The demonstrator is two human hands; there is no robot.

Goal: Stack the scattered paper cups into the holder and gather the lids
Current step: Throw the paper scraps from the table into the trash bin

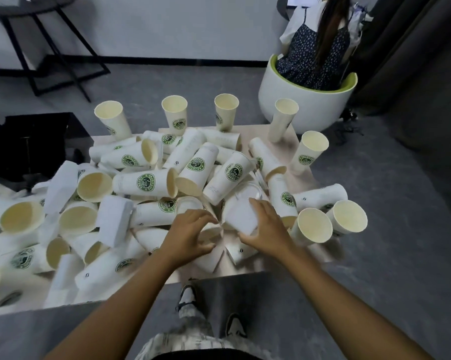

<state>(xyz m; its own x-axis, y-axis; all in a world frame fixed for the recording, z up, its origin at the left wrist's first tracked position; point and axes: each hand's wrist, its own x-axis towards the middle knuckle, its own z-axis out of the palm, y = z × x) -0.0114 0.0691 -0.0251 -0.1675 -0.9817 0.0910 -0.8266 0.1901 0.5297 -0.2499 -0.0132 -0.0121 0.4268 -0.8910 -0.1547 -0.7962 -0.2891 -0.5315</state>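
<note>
Several white paper cups with green round logos lie scattered on a low table (pixel 301 178); one long cup (pixel 145 183) lies on its side mid-table. More cups stand upright along the far edge, such as one (pixel 175 114). My right hand (pixel 267 228) grips a white cup (pixel 241 216) lying on its side near the table's front. My left hand (pixel 190 233) curls round another cup (pixel 211 233) just left of it, partly hidden by the fingers. A clear plastic lid (pixel 249 193) lies just beyond my right hand. No holder can be made out.
A black box (pixel 34 144) sits at the table's left rear. A person sits in a white and green tub chair (pixel 304 100) beyond the far right corner. A black table frame (pixel 50 55) stands at the back left. My feet are below the table's front edge.
</note>
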